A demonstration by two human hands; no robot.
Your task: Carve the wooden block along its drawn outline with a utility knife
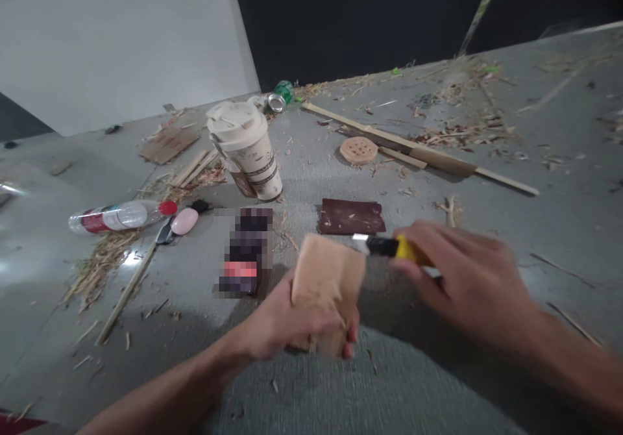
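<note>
In the head view my left hand is wrapped round a pale wooden block, its upper face showing rough cut marks near my thumb. My right hand, slightly blurred, grips a yellow and black utility knife. The blade points left, close to the block's upper right corner; whether it touches the wood I cannot tell. Just beyond the knife lies a dark brown, flat rectangular piece. Left of the block is a phone-like slab, pixelated over most of its face.
A lidded paper cup stands behind the slab. To the left lie a plastic bottle and a pink oval object. Farther back are a green can, a round wooden piece with holes and a long wooden strip. Shavings litter the grey surface.
</note>
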